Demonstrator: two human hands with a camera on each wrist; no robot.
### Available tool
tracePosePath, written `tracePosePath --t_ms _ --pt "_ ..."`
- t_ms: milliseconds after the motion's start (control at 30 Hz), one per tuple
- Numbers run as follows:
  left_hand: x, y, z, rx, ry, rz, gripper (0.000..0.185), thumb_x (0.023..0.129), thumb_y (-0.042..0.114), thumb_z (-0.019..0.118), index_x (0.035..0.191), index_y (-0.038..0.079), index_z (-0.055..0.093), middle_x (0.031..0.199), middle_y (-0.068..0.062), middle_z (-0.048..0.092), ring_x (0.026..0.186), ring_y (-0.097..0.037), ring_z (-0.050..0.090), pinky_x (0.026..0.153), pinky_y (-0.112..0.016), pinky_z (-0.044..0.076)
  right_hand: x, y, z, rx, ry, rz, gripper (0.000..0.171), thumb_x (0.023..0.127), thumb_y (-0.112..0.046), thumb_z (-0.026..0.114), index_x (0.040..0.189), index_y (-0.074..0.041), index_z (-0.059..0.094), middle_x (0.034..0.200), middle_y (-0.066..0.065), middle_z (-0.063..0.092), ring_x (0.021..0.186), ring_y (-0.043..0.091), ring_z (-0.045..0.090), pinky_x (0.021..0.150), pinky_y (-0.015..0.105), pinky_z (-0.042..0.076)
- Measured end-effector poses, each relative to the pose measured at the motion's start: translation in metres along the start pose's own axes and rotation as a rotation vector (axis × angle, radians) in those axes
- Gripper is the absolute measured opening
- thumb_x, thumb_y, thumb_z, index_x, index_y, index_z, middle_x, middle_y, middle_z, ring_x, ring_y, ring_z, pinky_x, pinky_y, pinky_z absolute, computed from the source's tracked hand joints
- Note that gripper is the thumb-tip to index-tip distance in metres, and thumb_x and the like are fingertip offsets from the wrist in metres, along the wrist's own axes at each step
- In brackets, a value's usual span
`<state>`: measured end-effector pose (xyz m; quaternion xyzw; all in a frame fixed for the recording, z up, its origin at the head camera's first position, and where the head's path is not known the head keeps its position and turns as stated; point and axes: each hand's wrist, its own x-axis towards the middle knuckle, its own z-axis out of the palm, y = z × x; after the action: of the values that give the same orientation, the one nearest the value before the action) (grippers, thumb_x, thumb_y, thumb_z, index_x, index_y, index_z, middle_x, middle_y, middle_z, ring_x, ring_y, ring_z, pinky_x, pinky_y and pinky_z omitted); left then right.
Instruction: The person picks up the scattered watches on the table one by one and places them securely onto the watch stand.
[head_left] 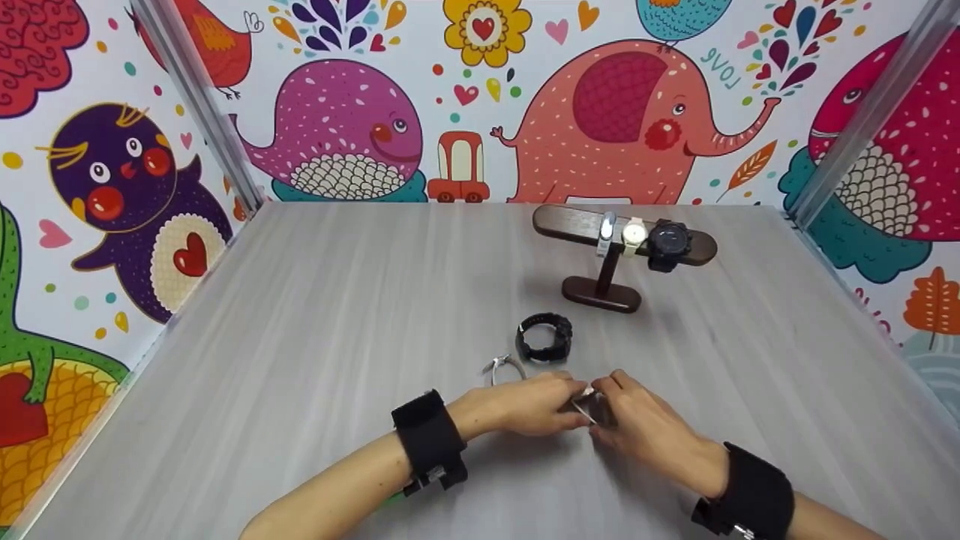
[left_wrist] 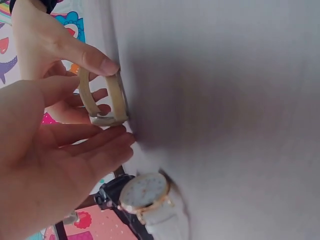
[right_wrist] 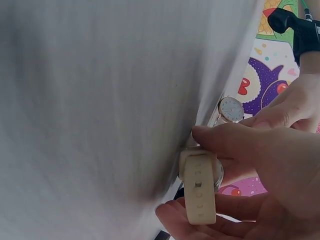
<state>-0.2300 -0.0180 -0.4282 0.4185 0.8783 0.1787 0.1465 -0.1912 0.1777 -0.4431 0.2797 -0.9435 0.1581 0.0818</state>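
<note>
Cream watch (right_wrist: 201,200): sat between the two hands' fingers.
Right hand (head_left: 646,421): pinched it, thumb on the strap.
Left hand (head_left: 538,405): fingers nearly straight, beside the loop (contact, I couldn't tell).

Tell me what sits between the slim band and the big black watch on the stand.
A cream-strapped watch sits between the slim band and the black watch on the wooden stand, in the head view.

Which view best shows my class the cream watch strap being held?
The right wrist view: the cream watch strap faces the camera, its row of holes showing. The left wrist view shows it from the side, curved and partly covered; the head view shows it small and mostly hidden.
</note>
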Motion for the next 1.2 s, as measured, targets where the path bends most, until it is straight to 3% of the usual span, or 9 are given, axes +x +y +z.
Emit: tracePosePath --t_ms 233,433,533,633,733,800,1000,1200 --pt "-0.001 -0.003 -0.005 -0.082 0.010 0.020 0.023 0.101 0.028 0.059 0.113 0.009 0.065 0.088 0.005 0.055 0.078 -0.005 0.049 0.066 -0.016 0.039 0.001 0.004 0.000 0.046 0.046 -0.004 0.033 0.071 -0.003 0.080 0.102 -0.002 0.067 0.090 0.003 0.061 0.077 0.012 0.060 0.066 0.032 0.057" --pt "-0.003 -0.007 -0.010 -0.157 0.014 0.016 0.027 0.100 0.029 0.060 0.113 0.007 0.066 0.080 0.008 0.050 0.071 -0.004 0.045 0.060 -0.014 0.036 0.004 0.010 -0.009 0.213 -0.053 0.088 0.036 0.074 -0.003 0.080 0.108 -0.001 0.067 0.100 0.008 0.068 0.088 0.021 0.066 0.074 0.034 0.059" --pt "-0.004 -0.008 -0.014 -0.168 0.004 -0.006 0.034 0.100 0.030 0.061 0.123 0.006 0.065 0.088 0.003 0.059 0.077 -0.006 0.052 0.065 -0.014 0.041 0.007 0.012 -0.014 0.275 -0.080 0.149 0.035 0.075 -0.003 0.079 0.109 -0.001 0.068 0.103 0.010 0.070 0.091 0.022 0.066 0.077 0.035 0.058" --pt "-0.006 -0.009 -0.019 -0.210 0.002 -0.039 0.046 0.099 0.029 0.064 0.137 0.005 0.058 0.115 -0.005 0.069 0.099 -0.012 0.065 0.084 -0.017 0.051 0.009 0.012 -0.018 0.306 -0.067 0.194 0.037 0.076 -0.003 0.077 0.111 -0.002 0.068 0.105 0.010 0.071 0.093 0.023 0.066 0.079 0.038 0.057" --pt "-0.008 -0.011 -0.025 -0.321 0.022 -0.079 0.060 0.097 0.025 0.066 0.148 0.001 0.045 0.139 -0.012 0.062 0.124 -0.023 0.063 0.104 -0.025 0.051 0.012 0.011 -0.022 0.324 -0.010 0.199 0.039 0.077 -0.001 0.075 0.115 -0.002 0.068 0.107 0.010 0.070 0.095 0.024 0.067 0.081 0.040 0.057" --pt "-0.009 -0.012 -0.030 -0.432 0.054 -0.090 0.066 0.096 0.021 0.068 0.151 0.000 0.039 0.145 -0.016 0.056 0.130 -0.026 0.060 0.109 -0.029 0.049 0.014 0.009 -0.024 0.347 0.039 0.185 0.040 0.078 0.000 0.074 0.118 -0.003 0.067 0.108 0.009 0.071 0.096 0.023 0.067 0.082 0.038 0.058" --pt "-0.014 -0.012 -0.041 -0.740 0.166 -0.043 0.068 0.094 0.009 0.068 0.153 0.000 0.036 0.150 -0.022 0.047 0.135 -0.033 0.055 0.106 -0.030 0.052 0.020 0.002 -0.032 0.514 0.157 0.128 0.040 0.084 0.005 0.071 0.123 -0.004 0.066 0.111 0.011 0.070 0.099 0.024 0.067 0.079 0.031 0.062" --pt "-0.021 -0.008 -0.053 -0.870 0.265 0.062 0.059 0.095 0.003 0.064 0.149 -0.001 0.043 0.148 -0.020 0.051 0.134 -0.032 0.056 0.101 -0.029 0.055 0.023 -0.002 -0.041 0.595 0.287 -0.031 0.049 0.082 0.008 0.074 0.129 -0.003 0.063 0.118 0.008 0.067 0.110 0.010 0.064 0.079 0.025 0.062"
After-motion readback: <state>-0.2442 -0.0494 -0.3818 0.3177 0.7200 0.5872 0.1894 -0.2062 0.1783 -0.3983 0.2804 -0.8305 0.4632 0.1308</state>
